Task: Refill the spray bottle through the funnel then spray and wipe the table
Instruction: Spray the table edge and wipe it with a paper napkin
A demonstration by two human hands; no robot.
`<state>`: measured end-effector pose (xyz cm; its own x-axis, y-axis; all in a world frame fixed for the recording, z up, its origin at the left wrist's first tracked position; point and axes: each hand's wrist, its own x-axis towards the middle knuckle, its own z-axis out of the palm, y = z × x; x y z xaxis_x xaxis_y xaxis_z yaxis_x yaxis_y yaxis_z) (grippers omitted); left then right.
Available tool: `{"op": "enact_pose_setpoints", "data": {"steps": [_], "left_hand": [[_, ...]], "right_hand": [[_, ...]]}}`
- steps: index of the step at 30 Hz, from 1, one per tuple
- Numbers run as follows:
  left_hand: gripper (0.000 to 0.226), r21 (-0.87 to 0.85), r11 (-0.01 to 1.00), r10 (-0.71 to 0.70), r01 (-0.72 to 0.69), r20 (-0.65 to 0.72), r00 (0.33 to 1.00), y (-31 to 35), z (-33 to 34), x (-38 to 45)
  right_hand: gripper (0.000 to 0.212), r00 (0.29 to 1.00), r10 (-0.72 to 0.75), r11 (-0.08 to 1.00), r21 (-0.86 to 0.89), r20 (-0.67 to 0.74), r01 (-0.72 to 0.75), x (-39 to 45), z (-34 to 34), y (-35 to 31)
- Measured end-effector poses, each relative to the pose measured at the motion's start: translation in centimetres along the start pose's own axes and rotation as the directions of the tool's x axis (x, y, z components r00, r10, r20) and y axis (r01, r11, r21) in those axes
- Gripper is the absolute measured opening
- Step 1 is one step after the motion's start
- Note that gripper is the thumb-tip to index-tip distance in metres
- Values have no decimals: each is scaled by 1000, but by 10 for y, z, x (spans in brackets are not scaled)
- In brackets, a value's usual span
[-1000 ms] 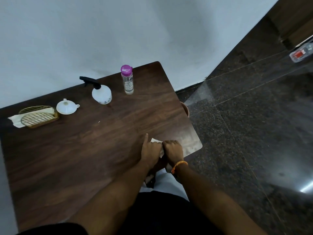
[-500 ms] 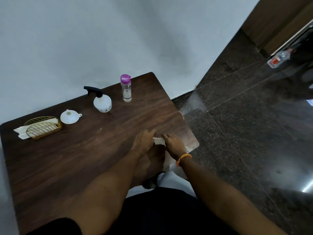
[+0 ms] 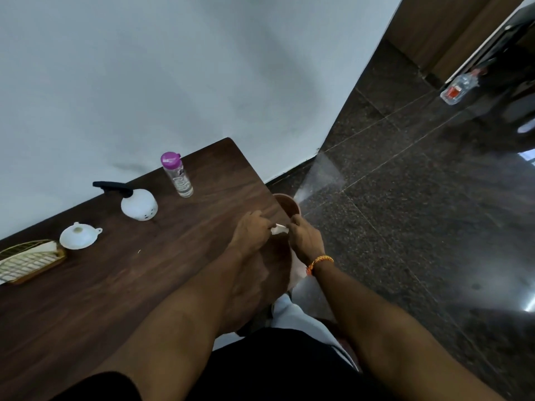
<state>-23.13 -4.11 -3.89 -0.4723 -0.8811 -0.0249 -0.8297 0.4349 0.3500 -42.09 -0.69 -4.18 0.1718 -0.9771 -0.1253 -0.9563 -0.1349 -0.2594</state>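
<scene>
Dark wood made up the tabletop (image 3: 121,285), pushed against a pale wall, with polished stone floor (image 3: 405,227) to its right. Both hands met at the near right edge: the left hand (image 3: 252,234) and the right hand (image 3: 304,241) each pinched one end of a small white tissue (image 3: 280,228), fingers closed on it, holding it just above the wood. A brownish bin (image 3: 288,205) stood on the floor just beyond the tabletop's right edge, right next to the hands.

The spray bottle (image 3: 139,206) stood upright near the wall with its black trigger head screwed on, well apart from the hands. The funnel (image 3: 78,235) lay upturned to its left, beside a wire basket (image 3: 29,263) of tissues. A clear bottle (image 3: 177,175) with a purple cap stood to the spray bottle's right.

Judging by this layout, the refill and spraying looked finished, and the step in hand was the wipe, or the tidying of the used tissue. To do it well, the tissue wanted folding to a clean face and pressing flat under the fingers, not held in a pinch. Strokes should overlap and run toward the edge by the bin, so that moisture was carried off and not smeared back. Whether the wood was wet could not be told from the picture.
</scene>
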Motion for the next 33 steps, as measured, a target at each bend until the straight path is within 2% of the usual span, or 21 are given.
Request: {"op": "enact_pose_setpoints", "data": {"steps": [3,7,14,22,33], "left_hand": [[27,65,998,-25,27,-26,999,10,6,42],[32,104,989,-103,102,1,995,23,13,94],[36,218,962,-192,161,125,973,39,28,178],[44,281,933,-302,223,277,912,32,61,220],[53,233,926,-373,296,449,812,20,94,253]], "right_hand": [[28,999,40,998,55,12,-41,33,-9,32],[45,999,16,993,114,28,-19,77,-22,72],[25,996,-38,998,58,81,33,147,-9,143],[49,970,-64,997,48,236,55,185,-2,163],[45,931,-56,998,50,361,40,219,27,176]]}}
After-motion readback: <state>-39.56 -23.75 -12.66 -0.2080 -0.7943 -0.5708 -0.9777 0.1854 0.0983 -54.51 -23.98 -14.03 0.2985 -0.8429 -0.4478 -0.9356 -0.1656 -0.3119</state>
